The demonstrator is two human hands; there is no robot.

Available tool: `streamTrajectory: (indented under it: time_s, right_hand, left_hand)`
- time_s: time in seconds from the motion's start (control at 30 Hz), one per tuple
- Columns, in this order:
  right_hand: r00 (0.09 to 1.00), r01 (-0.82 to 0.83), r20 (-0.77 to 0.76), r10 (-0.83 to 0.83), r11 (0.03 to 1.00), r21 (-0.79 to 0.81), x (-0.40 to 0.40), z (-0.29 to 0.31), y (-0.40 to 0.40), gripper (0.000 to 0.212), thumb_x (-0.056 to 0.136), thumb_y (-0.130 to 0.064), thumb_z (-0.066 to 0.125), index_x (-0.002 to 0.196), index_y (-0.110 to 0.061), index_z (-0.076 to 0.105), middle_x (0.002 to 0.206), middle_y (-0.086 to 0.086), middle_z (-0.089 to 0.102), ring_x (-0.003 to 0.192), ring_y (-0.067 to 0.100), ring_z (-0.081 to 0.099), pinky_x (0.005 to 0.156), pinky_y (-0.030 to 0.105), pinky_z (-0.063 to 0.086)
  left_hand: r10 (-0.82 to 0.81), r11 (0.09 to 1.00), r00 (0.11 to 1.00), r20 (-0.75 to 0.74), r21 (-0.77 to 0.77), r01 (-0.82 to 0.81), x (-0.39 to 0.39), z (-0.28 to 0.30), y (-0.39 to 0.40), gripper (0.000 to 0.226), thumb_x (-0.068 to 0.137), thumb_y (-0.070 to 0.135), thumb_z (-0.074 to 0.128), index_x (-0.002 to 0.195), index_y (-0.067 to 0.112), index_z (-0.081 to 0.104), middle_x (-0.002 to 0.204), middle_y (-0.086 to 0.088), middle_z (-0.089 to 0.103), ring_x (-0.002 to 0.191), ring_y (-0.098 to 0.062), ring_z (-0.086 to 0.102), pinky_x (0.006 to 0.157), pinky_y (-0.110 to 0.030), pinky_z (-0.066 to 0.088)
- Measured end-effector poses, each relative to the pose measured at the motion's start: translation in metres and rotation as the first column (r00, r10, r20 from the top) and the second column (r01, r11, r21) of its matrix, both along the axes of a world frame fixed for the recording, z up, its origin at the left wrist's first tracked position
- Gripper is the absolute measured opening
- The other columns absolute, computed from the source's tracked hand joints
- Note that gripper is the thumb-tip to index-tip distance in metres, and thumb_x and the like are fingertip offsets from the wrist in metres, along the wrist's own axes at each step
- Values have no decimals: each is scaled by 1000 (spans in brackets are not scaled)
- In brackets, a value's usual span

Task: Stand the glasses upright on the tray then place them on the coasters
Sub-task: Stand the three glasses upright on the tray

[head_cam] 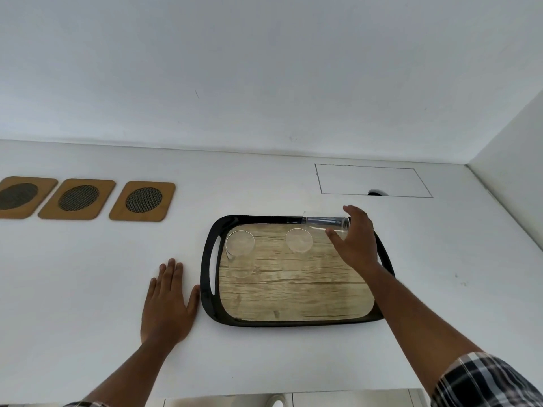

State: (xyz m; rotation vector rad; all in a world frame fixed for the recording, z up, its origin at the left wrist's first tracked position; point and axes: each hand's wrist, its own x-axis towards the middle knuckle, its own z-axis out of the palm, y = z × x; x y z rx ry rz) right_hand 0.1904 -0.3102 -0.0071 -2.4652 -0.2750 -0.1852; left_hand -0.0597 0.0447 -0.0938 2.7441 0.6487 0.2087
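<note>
A black tray (207,277) with a wood-look floor sits on the white counter. Two clear glasses stand upright in it: one at the left (239,248), one in the middle (299,240). A third clear glass (323,222) lies on its side at the tray's far right rim. My right hand (354,243) curls around the right end of that glass, thumb and fingers on either side of it. My left hand (167,304) lies flat on the counter, fingers spread, just left of the tray. Three wooden coasters with dark mesh centres lie in a row at the far left (17,196), (78,198), (143,200).
A rectangular flush hatch (373,180) with a finger hole is set in the counter behind the tray. White walls close the back and the right side. The counter's front edge runs along the bottom of the view.
</note>
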Motion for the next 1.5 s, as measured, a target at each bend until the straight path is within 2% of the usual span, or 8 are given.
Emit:
streamTrajectory:
  time_s: [0.2, 0.37, 0.5, 0.7, 0.83, 1.0, 1.23, 1.5]
  right_hand:
    - [963, -244, -182, 199, 929, -278, 20, -6, -13, 92, 87, -38, 78, 160, -22, 26, 170, 1, 22, 160, 24, 9, 126, 42, 19]
    - [983, -182, -20, 183, 951, -251, 15, -13, -24, 84, 76, -39, 85, 147, -20, 44, 141, 4, 51, 137, 29, 40, 112, 43, 41]
    - [980, -200, -32, 198, 952, -232, 11, -14, -26, 90, 71, -43, 88, 146, -23, 44, 140, 1, 51, 134, 25, 41, 112, 37, 35]
    - [963, -238, -157, 218, 963, -126, -4, -21, -28, 84, 75, -41, 88, 147, -28, 46, 146, -5, 53, 133, 18, 52, 109, 37, 43]
    - [971, -90, -208, 119, 985, 145, -21, -22, -27, 80, 68, -39, 94, 136, -33, 53, 130, -9, 63, 119, 7, 63, 98, 29, 50]
    - [987, 43, -159, 4, 957, 287, -34, -20, -22, 86, 61, -46, 97, 135, -31, 56, 126, -9, 64, 115, 7, 63, 94, 33, 55]
    - [994, 108, -40, -100, 930, 350, -42, 8, -25, 78, 64, -30, 98, 132, -19, 61, 116, -3, 65, 106, 11, 59, 77, -3, 39]
    - [989, 139, 6, -147, 944, 301, -56, 10, -42, 79, 60, -49, 96, 124, -29, 53, 113, -7, 67, 108, 19, 64, 89, 34, 53]
  left_hand:
    - [2, 1000, 1000, 3, 3, -2, 0, 0, -1, 81, 95, 62, 20, 157, 11, 22, 167, -6, 17, 155, -21, 11, 125, -42, 15]
    - [5, 1000, 1000, 7, 1, -5, 1, 0, -1, 80, 95, 61, 22, 157, 11, 24, 167, -7, 19, 155, -22, 12, 125, -42, 15]
    - [6, 1000, 1000, 2, 5, -6, 1, -1, -1, 79, 95, 61, 22, 157, 11, 24, 167, -7, 19, 155, -22, 13, 125, -42, 15]
    - [1, 1000, 1000, 4, 8, -1, 1, 0, -1, 79, 95, 60, 23, 157, 11, 25, 167, -8, 20, 154, -23, 14, 125, -42, 15]
    - [0, 1000, 1000, 8, 10, 0, 0, 0, 0, 79, 95, 59, 24, 156, 10, 26, 166, -9, 21, 154, -24, 16, 124, -44, 16]
    - [1, 1000, 1000, 12, 8, -1, 0, 0, -1, 79, 95, 59, 24, 156, 10, 26, 166, -9, 21, 154, -25, 16, 124, -43, 16]
    - [-4, 1000, 1000, 14, 10, 4, 3, 4, -3, 80, 95, 61, 23, 157, 11, 22, 167, -8, 18, 155, -23, 12, 125, -43, 14]
    - [-10, 1000, 1000, 13, 1, 10, 4, 3, -6, 80, 95, 61, 23, 157, 10, 24, 166, -9, 20, 154, -24, 14, 125, -43, 14]
